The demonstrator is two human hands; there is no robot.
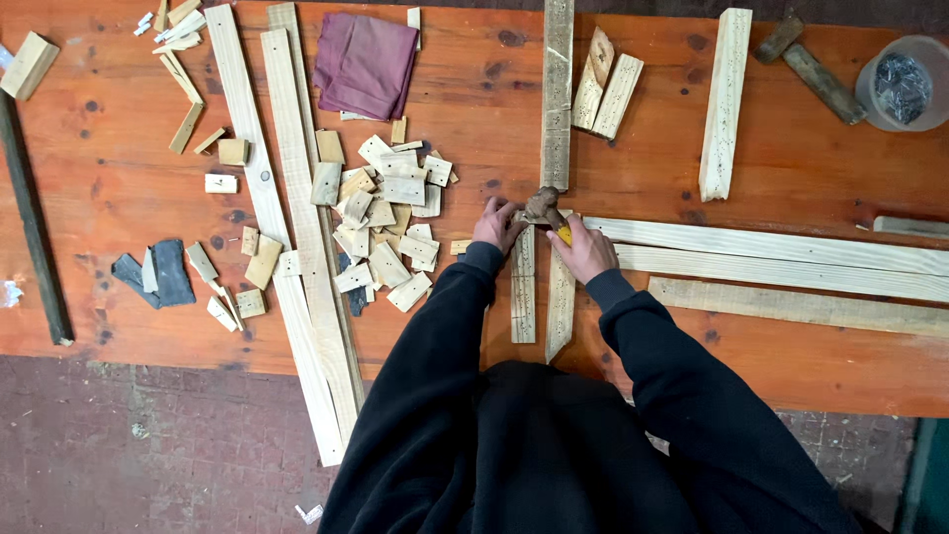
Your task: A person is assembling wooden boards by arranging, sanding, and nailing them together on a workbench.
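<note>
No labels, signs or screens in view. Closest thing to a package: a round translucent plastic tub at the far right edge of the wooden table, open top, filled with dark grey metal bits, likely nails, too small to tell for sure. It stands just beside a dark hammer-like tool, unmarked as far as visible.

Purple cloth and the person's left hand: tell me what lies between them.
Head view: a heap of small wood offcuts lies between the purple cloth and the left hand.
</note>
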